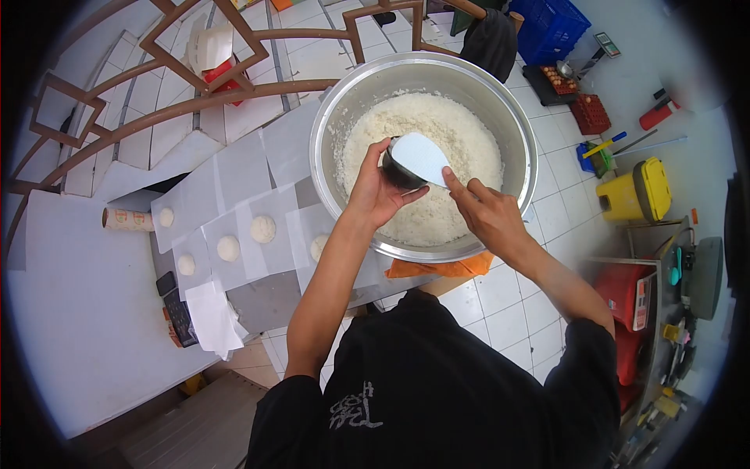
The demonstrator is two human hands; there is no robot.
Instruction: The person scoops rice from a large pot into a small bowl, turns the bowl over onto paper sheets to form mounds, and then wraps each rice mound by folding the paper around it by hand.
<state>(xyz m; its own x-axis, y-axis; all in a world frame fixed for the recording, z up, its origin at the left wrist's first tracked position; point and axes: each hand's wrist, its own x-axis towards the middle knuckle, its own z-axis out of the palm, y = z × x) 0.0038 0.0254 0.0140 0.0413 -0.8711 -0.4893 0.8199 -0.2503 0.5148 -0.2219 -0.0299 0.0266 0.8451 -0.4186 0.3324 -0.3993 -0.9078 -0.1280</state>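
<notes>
A large metal pot (322, 148) holds a mass of white rice (469, 148). Over the rice, my left hand (377, 190) is wrapped round a small dark bowl (401, 175). My right hand (486, 213) grips the narrow end of a white paddle (420, 156), whose flat blade covers the bowl's opening. What is inside the bowl is hidden. Left of the pot, rounded white mounds (263, 229) sit on paper sheets (242, 168) laid over a grey table (269, 301).
An orange cloth (437, 267) lies under the pot's near edge. A patterned roll (127, 220), a black device (176, 309) and white papers (212, 320) are at the left. A brown metal railing (305, 34) runs behind. A yellow bin (637, 191) stands at the right.
</notes>
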